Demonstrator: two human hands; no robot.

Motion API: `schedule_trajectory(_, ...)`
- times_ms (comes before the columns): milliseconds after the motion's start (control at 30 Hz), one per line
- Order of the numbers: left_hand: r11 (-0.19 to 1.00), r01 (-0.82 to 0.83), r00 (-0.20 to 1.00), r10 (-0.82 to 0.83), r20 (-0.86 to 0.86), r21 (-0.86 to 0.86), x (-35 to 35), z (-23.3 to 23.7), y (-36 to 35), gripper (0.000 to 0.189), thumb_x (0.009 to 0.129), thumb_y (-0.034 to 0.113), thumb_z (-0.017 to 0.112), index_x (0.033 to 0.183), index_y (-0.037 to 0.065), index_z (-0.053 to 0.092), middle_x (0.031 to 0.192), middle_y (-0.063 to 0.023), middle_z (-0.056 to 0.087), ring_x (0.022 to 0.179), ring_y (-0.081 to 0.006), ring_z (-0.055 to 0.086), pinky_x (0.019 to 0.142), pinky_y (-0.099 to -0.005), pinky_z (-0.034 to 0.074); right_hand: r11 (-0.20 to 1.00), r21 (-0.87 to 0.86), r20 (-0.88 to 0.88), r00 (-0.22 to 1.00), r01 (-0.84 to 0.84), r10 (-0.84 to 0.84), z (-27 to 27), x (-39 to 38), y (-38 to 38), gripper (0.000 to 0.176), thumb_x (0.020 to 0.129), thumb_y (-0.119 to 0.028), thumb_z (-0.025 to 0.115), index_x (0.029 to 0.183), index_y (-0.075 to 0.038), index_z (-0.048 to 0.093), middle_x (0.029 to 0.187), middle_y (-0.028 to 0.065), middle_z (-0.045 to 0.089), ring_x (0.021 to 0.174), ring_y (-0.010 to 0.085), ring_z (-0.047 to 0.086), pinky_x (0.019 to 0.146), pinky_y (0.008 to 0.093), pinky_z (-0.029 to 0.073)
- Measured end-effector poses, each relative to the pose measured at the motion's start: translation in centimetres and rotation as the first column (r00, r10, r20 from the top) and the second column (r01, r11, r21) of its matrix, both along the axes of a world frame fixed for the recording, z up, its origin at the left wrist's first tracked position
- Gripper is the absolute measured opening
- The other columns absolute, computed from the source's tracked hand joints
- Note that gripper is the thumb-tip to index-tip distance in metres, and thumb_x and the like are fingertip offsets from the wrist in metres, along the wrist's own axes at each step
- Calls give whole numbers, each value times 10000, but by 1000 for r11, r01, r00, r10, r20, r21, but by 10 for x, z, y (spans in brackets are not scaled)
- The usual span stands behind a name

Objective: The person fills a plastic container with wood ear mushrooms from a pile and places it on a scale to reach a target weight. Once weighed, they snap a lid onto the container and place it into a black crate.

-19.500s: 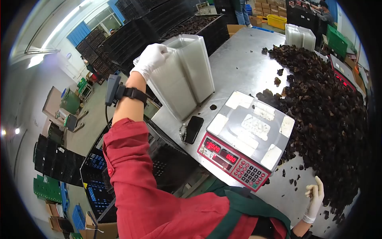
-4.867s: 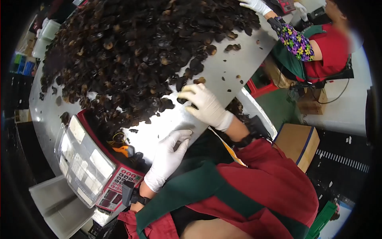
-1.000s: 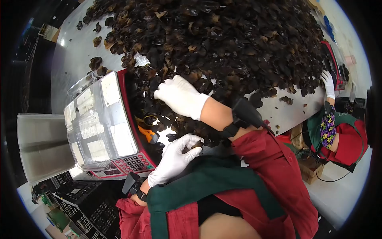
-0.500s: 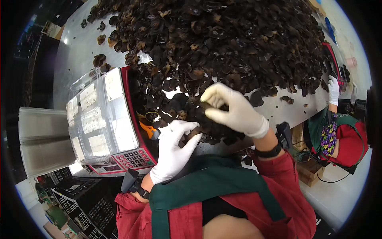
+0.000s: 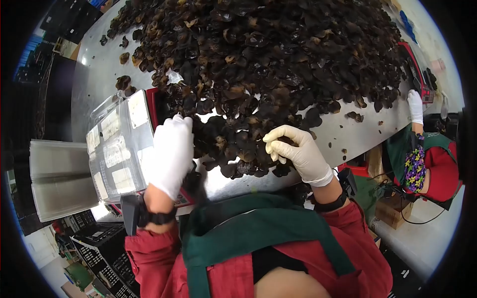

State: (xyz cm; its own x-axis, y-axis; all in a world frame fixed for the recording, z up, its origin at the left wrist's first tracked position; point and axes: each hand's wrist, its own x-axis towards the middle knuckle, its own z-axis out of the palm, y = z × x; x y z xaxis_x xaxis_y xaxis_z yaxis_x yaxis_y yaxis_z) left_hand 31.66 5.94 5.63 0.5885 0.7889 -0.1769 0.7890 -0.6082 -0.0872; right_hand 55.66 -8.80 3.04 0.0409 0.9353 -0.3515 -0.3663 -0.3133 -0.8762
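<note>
1. Barely begun, by the look of it: the clear plastic tray [image 5: 117,149] on the red digital scale [image 5: 150,105] shows no mushrooms, and the heap of dark dried mushrooms [image 5: 268,59] sprawls across the steel tabletop [image 5: 94,74].
2. The white-gloved left hand [image 5: 171,154] hovers palm-down over the scale's edge; I can't tell its grip.
3. The right hand [image 5: 298,151] sits at the heap's near edge, fingers curled closed, contents unseen.

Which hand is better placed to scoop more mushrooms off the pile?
Probably the right hand: its curled fingers sit at the near edge of the mushroom pile. The left hand is off to the side, over the scale and its clear tray.
</note>
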Motion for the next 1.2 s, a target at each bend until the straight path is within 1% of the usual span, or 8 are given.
schedule_trajectory(133,1000,-11,994,13,-110,17,-15,-53,30,168,765,45,718,923,35,660,895,-154,651,934,-339,655,782,-434,536,999,-10,42,998,-54,54,7,0,-4,162,942,-73,651,1087,-24,704,897,33,691,738,54,603,623,188,475)
schedule_trajectory(167,985,96,995,-90,-46,143,-15,-57,30,44,748,14,648,726,35,680,826,-144,636,818,-284,664,692,-381,542,997,4,46,996,-72,71,6,-1,-6,162,948,-82,648,1088,-23,704,900,32,693,744,55,605,633,192,477)
schedule_trajectory(400,993,-22,1000,20,22,114,18,15,-21,177,883,226,694,805,68,678,828,-117,634,797,-305,657,687,-414,537,984,8,-74,981,-181,181,-5,-7,-14,255,996,-138,615,1217,-14,645,954,61,700,746,80,609,678,226,501)
schedule_trajectory(667,982,20,970,-64,233,188,31,-63,30,158,757,153,761,843,68,660,795,-140,675,807,-349,682,705,-439,536,968,42,-77,965,-246,249,2,-23,-6,362,997,-167,625,1308,11,573,986,71,705,766,87,620,709,250,526)
schedule_trajectory(767,977,52,984,-86,155,206,41,-71,44,134,746,133,739,836,72,661,795,-137,673,809,-346,682,701,-443,540,969,63,-62,968,-238,241,-3,-24,-13,340,994,-154,627,1295,-2,586,1003,63,702,768,79,616,711,246,520)
schedule_trajectory(867,972,23,986,-60,154,235,49,-40,21,113,775,123,712,861,86,648,783,-112,645,765,-317,670,670,-439,529,973,46,-76,971,-226,229,-1,-17,-23,369,1015,-179,595,1336,0,567,1053,95,711,757,96,623,685,239,513)
schedule_trajectory(1033,963,270,751,-200,629,-16,66,38,-61,170,793,94,756,946,84,683,785,-82,622,717,-293,628,654,-393,513,991,38,-342,930,-131,136,-8,-15,-40,682,1031,-586,410,1457,-55,447,1229,115,637,796,114,635,585,234,515)
schedule_trajectory(1200,881,459,687,-268,675,-117,82,38,-85,170,845,127,731,997,72,678,840,-94,647,756,-302,643,681,-388,524,998,21,-586,808,-58,59,-11,-2,-51,597,1036,-523,452,1363,-32,544,1175,107,658,808,128,647,541,221,485)
